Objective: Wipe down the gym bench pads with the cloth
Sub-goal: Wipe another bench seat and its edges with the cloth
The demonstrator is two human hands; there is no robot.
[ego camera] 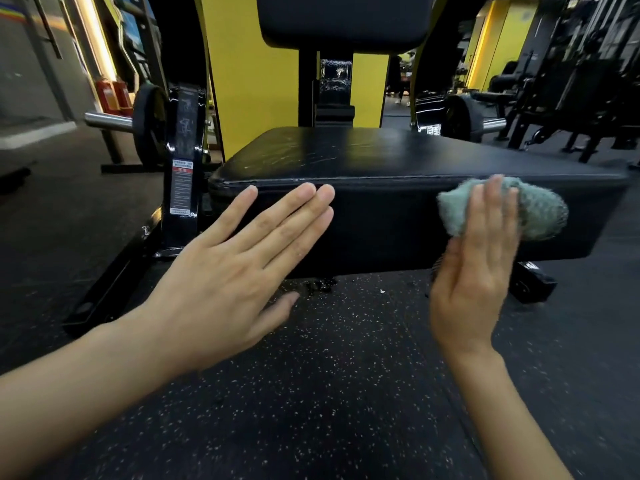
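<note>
1. Fingers of the right hand lie nearly straight over a bunched teal cloth and press it against the front face of the black seat pad, toward its right end. Nothing visibly curls round the cloth, so a quick stroke could leave it behind or drop it.
2. The left hand is spread flat with its fingers together and holds nothing. It lies against the same front face near the left end. The patch it covers would go unwiped unless it shifts.
3. Because the cloth is wadded, only a small part meets the vinyl, so narrow strips are likely to be missed between passes.
4. Pale scuffs streak the top of the seat pad, and the back pad stands above it. Either could be overlooked by working only the front.
5. The speckled rubber floor carries bits of debris. A dropped cloth would pick up grit and drag it across the pad.
6. The black frame upright stands just beside the pad's left end, where a wide sweep could knock the knuckles.
</note>
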